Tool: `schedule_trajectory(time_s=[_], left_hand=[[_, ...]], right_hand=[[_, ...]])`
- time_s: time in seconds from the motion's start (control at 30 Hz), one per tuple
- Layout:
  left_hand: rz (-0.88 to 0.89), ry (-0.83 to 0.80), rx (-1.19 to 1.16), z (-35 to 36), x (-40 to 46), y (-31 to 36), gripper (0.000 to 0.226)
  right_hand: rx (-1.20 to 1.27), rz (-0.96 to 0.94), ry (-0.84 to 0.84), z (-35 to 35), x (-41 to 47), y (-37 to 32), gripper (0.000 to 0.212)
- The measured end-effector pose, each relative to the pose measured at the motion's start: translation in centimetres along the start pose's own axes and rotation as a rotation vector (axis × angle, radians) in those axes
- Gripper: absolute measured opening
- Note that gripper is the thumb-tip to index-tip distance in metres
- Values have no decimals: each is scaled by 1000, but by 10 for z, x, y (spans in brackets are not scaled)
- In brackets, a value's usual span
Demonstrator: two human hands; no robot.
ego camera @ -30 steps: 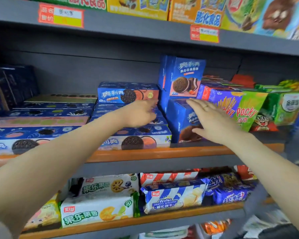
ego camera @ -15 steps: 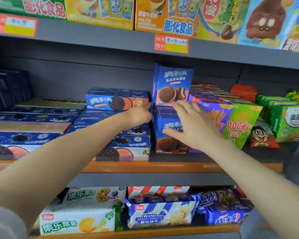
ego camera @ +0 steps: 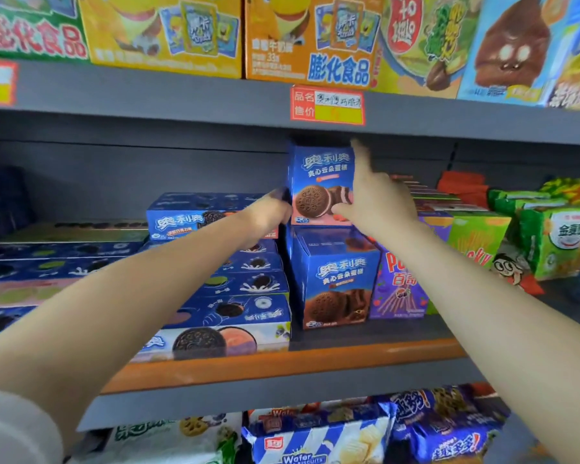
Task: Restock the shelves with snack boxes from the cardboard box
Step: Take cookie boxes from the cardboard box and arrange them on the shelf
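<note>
A blue Oreo snack box [ego camera: 318, 182] stands upright on top of a second blue Oreo box [ego camera: 340, 279] on the middle shelf [ego camera: 282, 363]. My left hand [ego camera: 270, 212] grips the upper box's left edge with curled fingers. My right hand [ego camera: 377, 199] presses on its right side, the thumb lying on the front face and the index finger pointing straight up along the edge. The cardboard box is out of view.
Flat Oreo boxes [ego camera: 221, 289] are stacked to the left of the two boxes, and Pocky boxes [ego camera: 399, 283] and green packs [ego camera: 556, 236] stand to the right. The grey upper shelf [ego camera: 181, 95] hangs just above the top box. Biscuit packs [ego camera: 318, 440] fill the shelf below.
Both hands have risen from the lower box and the flat stack to the upper Oreo box. The camera has moved closer to the shelf.
</note>
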State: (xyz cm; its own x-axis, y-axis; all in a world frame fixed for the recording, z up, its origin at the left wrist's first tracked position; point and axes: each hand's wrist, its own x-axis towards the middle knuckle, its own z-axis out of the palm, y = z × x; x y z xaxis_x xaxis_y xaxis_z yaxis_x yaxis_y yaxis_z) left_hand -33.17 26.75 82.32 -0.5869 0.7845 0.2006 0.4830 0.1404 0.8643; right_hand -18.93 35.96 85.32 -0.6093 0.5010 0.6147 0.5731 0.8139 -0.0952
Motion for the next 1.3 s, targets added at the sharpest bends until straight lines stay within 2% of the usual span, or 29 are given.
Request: schedule_trajectory(time_s=[0.13,0.23,0.3,0.37,0.4,0.47,0.5,0.53,0.6,0.87,0.97,1.03,1.07,1.17,1.23,1.3], left_hand=[[-7,-12,39,-5,0,-3,45],[10,-57,-18,-7,-3,-1,71],[15,-102,-35,-8,-5,-4,75],[44,-123,-38,-7,-4,-6,65],[54,-115,-38,-6,-3,-6,61],[62,-67,-26,-2,-1,-4,56],[58,-34,-10,1,1,-3,56],[52,-2,12,4,2,-2,58],[32,27,36,8,4,-1,62],[6,44,39,10,1,-2,60],[2,88,-16,14,-9,1,56],[36,210,27,15,-25,3,67],[97,296,126,16,-36,4,75],[508,474,455,34,-76,13,78],[676,438,586,54,-92,26,75],[714,339,715,78,-93,41,73]], right_hand=[[-1,18,20,4,-1,-3,94],[-42,17,15,-1,-7,-5,96],[-101,-64,168,-6,-26,-2,88],[1,-222,310,-9,-53,2,68],[106,-308,273,-11,-64,5,61],[213,-419,-7,-13,-77,12,56],[164,-454,-152,-12,-79,16,57],[79,-492,-223,-10,-79,20,58],[-30,-551,-213,-5,-79,21,59],[-87,-564,-56,6,-87,13,56],[-81,-586,73,5,-93,16,55],[-10,-519,167,1,-99,32,50],[36,-463,209,-1,-102,45,48],[125,-221,285,-2,-109,99,49],[240,35,197,1,-109,131,68],[425,256,50,5,-106,152,91]])
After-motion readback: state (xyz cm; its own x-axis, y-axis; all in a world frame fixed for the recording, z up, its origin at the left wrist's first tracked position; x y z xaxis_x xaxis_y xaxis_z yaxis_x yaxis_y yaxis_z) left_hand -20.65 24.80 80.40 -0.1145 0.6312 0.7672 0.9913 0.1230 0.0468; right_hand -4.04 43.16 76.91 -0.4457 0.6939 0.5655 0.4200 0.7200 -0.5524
